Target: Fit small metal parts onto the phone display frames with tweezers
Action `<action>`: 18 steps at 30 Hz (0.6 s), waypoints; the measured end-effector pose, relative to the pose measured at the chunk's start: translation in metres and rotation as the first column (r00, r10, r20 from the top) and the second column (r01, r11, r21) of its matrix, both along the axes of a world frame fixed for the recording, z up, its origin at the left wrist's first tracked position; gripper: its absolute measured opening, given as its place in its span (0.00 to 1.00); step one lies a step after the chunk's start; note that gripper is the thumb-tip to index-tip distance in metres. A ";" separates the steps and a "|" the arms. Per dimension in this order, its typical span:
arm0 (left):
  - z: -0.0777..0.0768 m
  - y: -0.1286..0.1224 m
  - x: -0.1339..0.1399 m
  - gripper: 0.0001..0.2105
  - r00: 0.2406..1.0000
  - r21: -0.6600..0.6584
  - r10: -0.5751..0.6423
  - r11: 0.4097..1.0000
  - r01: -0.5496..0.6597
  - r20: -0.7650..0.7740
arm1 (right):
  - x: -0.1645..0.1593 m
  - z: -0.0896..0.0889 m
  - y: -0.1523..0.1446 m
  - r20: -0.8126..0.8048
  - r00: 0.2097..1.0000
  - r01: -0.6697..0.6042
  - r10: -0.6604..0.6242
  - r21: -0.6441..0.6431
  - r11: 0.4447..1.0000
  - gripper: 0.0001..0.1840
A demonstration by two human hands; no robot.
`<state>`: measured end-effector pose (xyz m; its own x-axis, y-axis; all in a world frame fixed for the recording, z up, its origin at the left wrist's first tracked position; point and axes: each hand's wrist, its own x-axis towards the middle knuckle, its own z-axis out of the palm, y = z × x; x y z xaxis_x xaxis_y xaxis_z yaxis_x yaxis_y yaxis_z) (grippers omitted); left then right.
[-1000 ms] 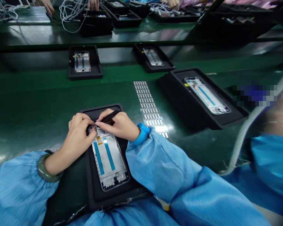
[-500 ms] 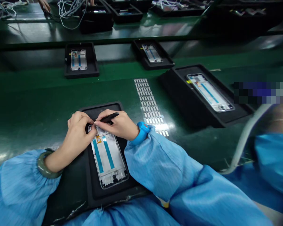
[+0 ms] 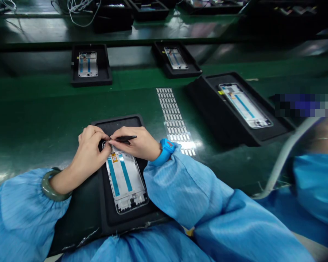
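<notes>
A silver phone frame [image 3: 127,182] with two blue strips and a small orange flex piece lies in a black foam tray [image 3: 105,207] in front of me. My left hand [image 3: 94,147] is at the frame's top left corner, thumb and forefinger pinched together; whatever is between them is hidden. My right hand [image 3: 138,142] is closed around slim black tweezers [image 3: 127,138], held nearly level. Their tip meets the left fingertips at the frame's top edge, so the exact contact point cannot be made out.
A sheet of small white labels [image 3: 172,114] lies right of the tray. Stacked black trays [image 3: 207,109] hold another phone frame [image 3: 246,105]. Two more trays [image 3: 91,80] [image 3: 183,74] stand farther back. Cables [image 3: 83,9] lie on the far shelf; a person's blue sleeve [image 3: 315,178] is at right.
The view has shifted slightly, and the tweezers now lie flatter in my right hand. Both hands stay at the frame's top edge. Hands at the far shelf have left the view.
</notes>
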<state>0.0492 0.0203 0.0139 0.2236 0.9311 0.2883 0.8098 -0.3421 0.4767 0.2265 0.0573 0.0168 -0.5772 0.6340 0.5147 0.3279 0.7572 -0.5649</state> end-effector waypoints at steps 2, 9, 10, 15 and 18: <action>0.000 0.000 0.000 0.03 1.000 -0.001 -0.001 1.000 0.001 0.002 | 0.000 0.000 0.000 0.029 1.000 0.008 -0.008 0.004 1.000 0.10; 0.000 0.001 0.000 0.02 1.000 -0.005 0.001 1.000 -0.001 -0.004 | 0.000 0.001 0.000 -0.011 0.999 0.053 -0.053 -0.037 0.998 0.09; 0.000 0.001 0.000 0.02 1.000 -0.002 0.003 1.000 -0.003 -0.007 | 0.000 0.001 0.000 -0.009 0.998 0.058 -0.059 -0.037 0.998 0.09; 0.000 0.001 0.000 0.02 1.000 -0.008 0.007 1.000 -0.007 -0.027 | 0.000 0.002 0.001 -0.013 0.997 0.074 -0.075 -0.048 0.996 0.09; 0.001 0.001 0.001 0.02 0.999 -0.011 0.022 1.000 -0.023 -0.034 | 0.000 0.003 0.000 -0.015 0.998 0.063 -0.064 -0.064 0.996 0.09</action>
